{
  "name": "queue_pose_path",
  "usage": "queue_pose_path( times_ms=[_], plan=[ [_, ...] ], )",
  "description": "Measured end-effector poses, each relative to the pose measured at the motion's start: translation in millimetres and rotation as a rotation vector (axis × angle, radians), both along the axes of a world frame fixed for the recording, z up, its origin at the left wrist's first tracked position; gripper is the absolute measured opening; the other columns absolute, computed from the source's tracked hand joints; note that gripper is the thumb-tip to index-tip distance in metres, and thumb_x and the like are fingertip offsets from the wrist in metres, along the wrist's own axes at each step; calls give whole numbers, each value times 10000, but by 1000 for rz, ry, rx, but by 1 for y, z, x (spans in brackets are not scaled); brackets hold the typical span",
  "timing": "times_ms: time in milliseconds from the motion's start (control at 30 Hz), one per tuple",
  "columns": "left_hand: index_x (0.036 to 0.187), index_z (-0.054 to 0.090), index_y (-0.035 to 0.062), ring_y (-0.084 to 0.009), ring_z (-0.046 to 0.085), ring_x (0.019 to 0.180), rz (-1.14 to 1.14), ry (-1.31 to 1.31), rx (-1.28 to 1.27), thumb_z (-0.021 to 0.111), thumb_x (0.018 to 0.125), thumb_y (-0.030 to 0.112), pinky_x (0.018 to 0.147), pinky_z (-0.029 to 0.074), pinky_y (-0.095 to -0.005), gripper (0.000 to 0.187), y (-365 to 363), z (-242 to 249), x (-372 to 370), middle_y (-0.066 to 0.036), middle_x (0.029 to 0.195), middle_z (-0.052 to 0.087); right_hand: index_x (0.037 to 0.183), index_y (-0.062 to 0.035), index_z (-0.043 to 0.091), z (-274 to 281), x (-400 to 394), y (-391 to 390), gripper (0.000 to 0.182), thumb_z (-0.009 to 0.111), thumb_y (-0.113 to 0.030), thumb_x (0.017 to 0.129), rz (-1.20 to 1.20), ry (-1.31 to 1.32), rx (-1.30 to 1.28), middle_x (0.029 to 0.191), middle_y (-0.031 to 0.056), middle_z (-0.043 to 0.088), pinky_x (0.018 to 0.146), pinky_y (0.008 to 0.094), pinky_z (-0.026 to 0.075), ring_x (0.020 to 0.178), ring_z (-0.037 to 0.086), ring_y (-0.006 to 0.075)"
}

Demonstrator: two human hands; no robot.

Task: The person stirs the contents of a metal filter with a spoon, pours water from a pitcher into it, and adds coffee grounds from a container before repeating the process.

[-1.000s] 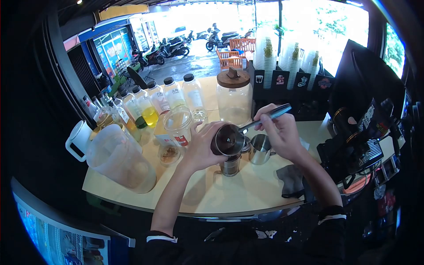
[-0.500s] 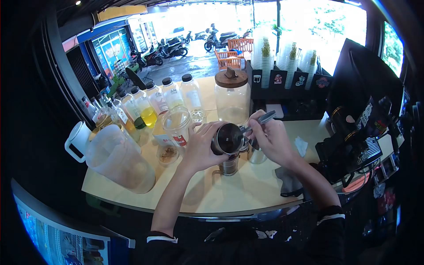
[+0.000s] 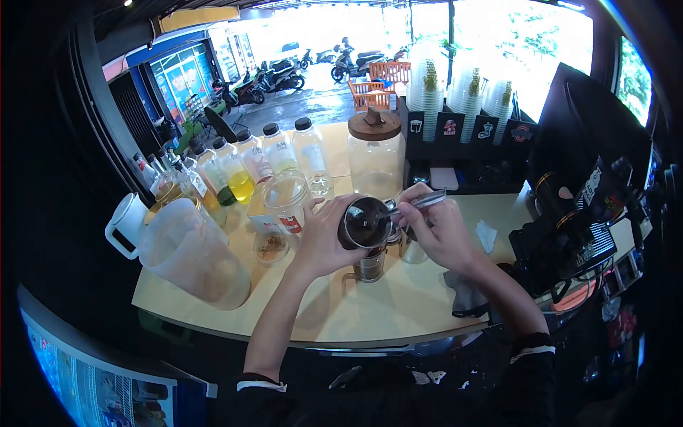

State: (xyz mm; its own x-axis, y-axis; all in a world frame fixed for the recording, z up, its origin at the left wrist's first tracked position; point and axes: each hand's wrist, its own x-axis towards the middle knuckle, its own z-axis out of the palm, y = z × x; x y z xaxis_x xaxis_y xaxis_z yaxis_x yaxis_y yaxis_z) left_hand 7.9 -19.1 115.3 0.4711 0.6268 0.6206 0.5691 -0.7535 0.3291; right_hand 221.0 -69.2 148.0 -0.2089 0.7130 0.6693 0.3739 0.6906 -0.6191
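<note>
My left hand (image 3: 324,231) is wrapped round a cup with a dark inside (image 3: 366,226), tipped so its mouth faces me. A metal spoon (image 3: 428,199) is pinched in my right hand (image 3: 440,226), its far end reaching into the cup's mouth. Under the cup stands a small glass mug (image 3: 369,268) with dark brown contents, its upper part partly hidden. Left of my left hand are an open clear jar with a red label (image 3: 286,196) and a small round dish with brown bits (image 3: 271,249). A clear glass behind my right hand is mostly covered.
A large frosted pitcher (image 3: 188,252) and a white jug (image 3: 125,224) stand at the left. Capped bottles (image 3: 276,148) line the back, beside a wooden-lidded jar (image 3: 376,160). Stacked plastic cups (image 3: 466,99) are at the back right, a black machine (image 3: 562,228) at the right, and a dark cloth (image 3: 466,290) near the front edge.
The spoon's handle has dipped and swung slightly right as my right hand turned. My left hand keeps the cup in nearly the same place.
</note>
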Motion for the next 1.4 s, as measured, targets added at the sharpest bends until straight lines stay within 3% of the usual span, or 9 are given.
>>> queue_pose_path(
  times_ms=[200,400,500,900,967,1100,1167,1267,1400],
  plan=[
    [1256,482,150,-262,588,1088,-4,-1,-64,800,549,320,1047,258,-475,794,-1,0,1,-95,1122,626,901,23,563,1,2,-5,164,549,-134,945,1,-18,-18,734,112,628,595,311,491,668,665,214],
    [1230,519,123,-247,586,1082,-9,-48,-139,850,517,336,1029,293,-422,814,3,-8,-4,-60,1122,639,895,14,588,0,8,-6,157,576,-138,934,-1,-76,3,702,121,639,593,290,498,646,669,175],
    [1247,523,113,-260,583,1085,-27,-92,-238,866,516,318,1035,318,-412,833,7,-13,-5,-64,1147,630,899,11,604,-3,9,-2,122,603,-110,918,45,195,-28,770,74,667,616,249,513,689,656,99],
    [1299,483,86,-210,535,1170,-236,-190,-493,880,551,202,1038,391,-357,856,21,-25,-3,-76,1205,589,950,31,641,-6,-2,1,117,627,-76,902,85,58,-163,838,51,677,659,233,495,763,623,75],
    [1293,489,98,-272,525,1174,-242,-254,-428,874,535,317,1051,369,-418,878,19,-25,-5,-105,1203,594,956,28,639,-4,-4,0,119,632,-75,898,86,41,-148,845,62,676,656,241,499,762,629,84],
    [1276,516,107,-261,548,1119,-203,-343,-167,863,577,317,1000,397,-395,808,6,1,-9,-73,1109,601,972,12,641,-5,-7,5,125,653,-65,874,73,-43,-6,860,97,669,652,274,510,742,648,134],
    [1191,577,104,-237,576,1003,4,-13,168,819,660,253,912,417,-381,602,-4,15,-7,-43,982,588,972,-5,638,-1,-12,5,139,661,-92,867,67,-79,38,845,98,666,646,292,515,730,656,174],
    [1065,628,93,-219,579,880,-21,75,410,757,726,152,842,414,-362,367,-8,18,5,-26,915,571,997,-24,628,5,-19,4,171,668,-116,858,70,-141,108,846,94,655,645,310,522,724,658,208],
    [983,639,85,-202,590,849,1,15,472,720,740,75,823,432,-354,255,-7,19,14,-17,883,575,1058,-31,617,13,-14,0,220,661,-94,852,59,-143,133,905,108,630,659,307,520,765,644,205]
  ],
)
